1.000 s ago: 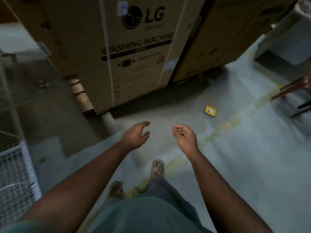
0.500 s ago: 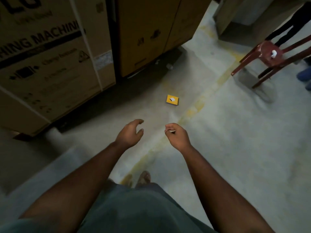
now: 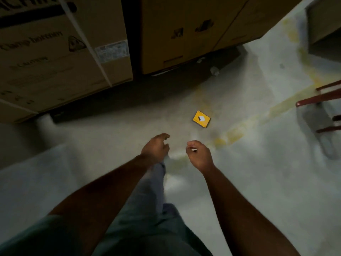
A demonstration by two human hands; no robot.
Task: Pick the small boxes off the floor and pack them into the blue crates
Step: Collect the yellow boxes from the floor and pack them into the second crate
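A small yellow box [image 3: 201, 119] with a white picture on its top lies flat on the grey floor, ahead of both hands and slightly to the right. My left hand [image 3: 155, 147] hangs in the air with loosely curled fingers and holds nothing. My right hand [image 3: 199, 153] is beside it with fingers curled in toward the thumb. A small white sliver shows at its fingertips, and I cannot tell what it is. Both hands are well short of the box. No blue crate is in view.
Tall cardboard appliance cartons [image 3: 60, 58] [image 3: 184, 30] stand along the far side, with a dark gap under them. Red chair legs [image 3: 321, 97] reach in from the right. A worn yellow line [image 3: 239, 129] crosses the floor. My leg [image 3: 151, 191] steps forward below.
The view has swung right and moved forward, so the cartons slid left and the yellow box is nearer and larger. Both hands keep the same pose ahead of me.
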